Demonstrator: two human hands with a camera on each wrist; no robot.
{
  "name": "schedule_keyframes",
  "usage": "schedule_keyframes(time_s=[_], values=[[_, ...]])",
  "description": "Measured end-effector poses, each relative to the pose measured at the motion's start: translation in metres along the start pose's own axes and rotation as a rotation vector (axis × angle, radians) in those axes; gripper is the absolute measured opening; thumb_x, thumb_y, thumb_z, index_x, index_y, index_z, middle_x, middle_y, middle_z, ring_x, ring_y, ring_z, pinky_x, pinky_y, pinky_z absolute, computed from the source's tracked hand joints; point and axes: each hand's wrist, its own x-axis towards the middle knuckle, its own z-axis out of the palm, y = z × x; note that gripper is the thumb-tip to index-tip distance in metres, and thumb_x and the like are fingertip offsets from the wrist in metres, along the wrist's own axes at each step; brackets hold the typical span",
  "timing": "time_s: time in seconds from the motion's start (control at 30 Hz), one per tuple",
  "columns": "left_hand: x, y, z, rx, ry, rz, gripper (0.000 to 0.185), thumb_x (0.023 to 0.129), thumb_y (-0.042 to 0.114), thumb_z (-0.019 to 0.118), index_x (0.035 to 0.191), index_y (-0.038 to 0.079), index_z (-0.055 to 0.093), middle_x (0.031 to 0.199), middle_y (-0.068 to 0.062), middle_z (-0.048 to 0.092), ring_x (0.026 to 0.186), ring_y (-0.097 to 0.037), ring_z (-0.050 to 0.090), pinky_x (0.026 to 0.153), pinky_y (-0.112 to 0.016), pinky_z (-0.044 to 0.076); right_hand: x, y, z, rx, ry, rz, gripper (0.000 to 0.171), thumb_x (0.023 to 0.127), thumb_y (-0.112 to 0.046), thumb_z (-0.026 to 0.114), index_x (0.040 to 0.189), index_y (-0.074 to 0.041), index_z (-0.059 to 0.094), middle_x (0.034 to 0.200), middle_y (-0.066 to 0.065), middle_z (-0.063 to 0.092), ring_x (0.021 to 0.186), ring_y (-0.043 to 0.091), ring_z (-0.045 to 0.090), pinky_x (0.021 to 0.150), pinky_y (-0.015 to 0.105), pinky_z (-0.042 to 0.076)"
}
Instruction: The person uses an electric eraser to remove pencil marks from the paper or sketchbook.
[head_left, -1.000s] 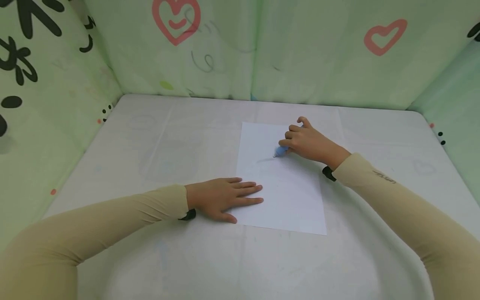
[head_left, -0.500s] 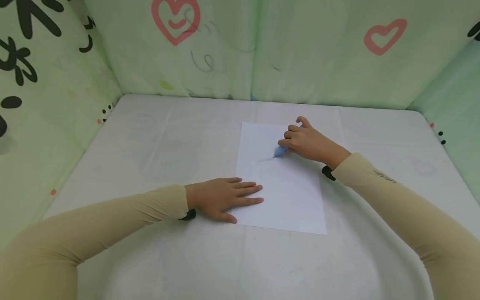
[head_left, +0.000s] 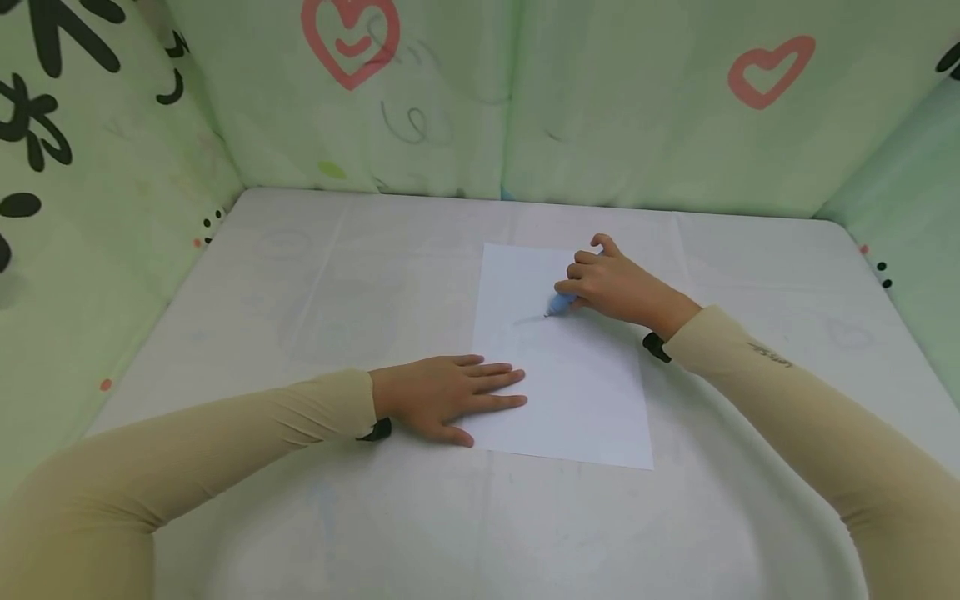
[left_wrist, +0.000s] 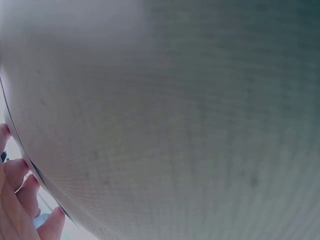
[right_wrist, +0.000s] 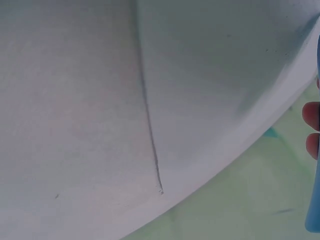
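A white sheet of paper lies on the white-covered table. My left hand rests with spread, straight fingers on the sheet's lower left part. Near the sheet's upper right, my right hand grips a thick blue pen, its small pointed tip down at the paper. A faint grey streak runs left from the tip; whether it is a mark or a shadow I cannot tell. In the right wrist view, the pen's rounded blue end shows at the right edge beside two fingertips. The left wrist view catches several fingers at its lower left.
The white table cover has faint creases and smudges. Green printed fabric with hearts and black shapes walls the table at the back and both sides. A black strap piece shows under the right wrist, another under the left.
My right hand and the pen have shifted very slightly to the left. The left hand and the sheet stay in place.
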Motion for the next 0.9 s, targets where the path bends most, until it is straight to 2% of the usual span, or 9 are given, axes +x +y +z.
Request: schedule_keyframes(time_s=[0.37, 0.7, 0.9], values=[[-0.0002, -0.0009, 0.0012, 0.015, -0.008, -0.005, 0.072, 0.094, 0.056, 0.037, 0.152, 0.019, 0.016, 0.159, -0.007, 0.013, 0.147, -0.021, 0.013, 0.118, -0.041, 0.019, -0.0002, 0.0006, -0.0016, 0.033, -0.056, 0.017, 0.027, 0.068, -0.02, 0.081, 0.092, -0.015, 0.069, 0.079, 0.004, 0.068, 0.079, 0.022, 0.055, 0.088, 0.052, 0.034], [-0.0004, -0.0004, 0.0002, -0.001, 0.006, 0.002, 0.071, 0.094, 0.054, 0.039, 0.152, 0.018, 0.018, 0.159, -0.009, 0.015, 0.147, -0.023, 0.015, 0.118, -0.043, 0.02, 0.0059, -0.0009, -0.0005, -0.001, -0.042, 0.021, 0.029, 0.068, -0.024, 0.08, 0.093, -0.015, 0.069, 0.079, 0.005, 0.067, 0.08, 0.023, 0.055, 0.089, 0.052, 0.035], [-0.0003, -0.0015, 0.0027, 0.003, 0.014, 0.005, 0.072, 0.094, 0.055, 0.039, 0.152, 0.018, 0.018, 0.159, -0.009, 0.015, 0.147, -0.023, 0.015, 0.118, -0.043, 0.021, 0.0065, -0.0003, -0.0038, 0.028, -0.088, 0.018, 0.029, 0.068, -0.023, 0.08, 0.094, -0.015, 0.072, 0.077, 0.003, 0.068, 0.079, 0.022, 0.056, 0.088, 0.052, 0.034]])
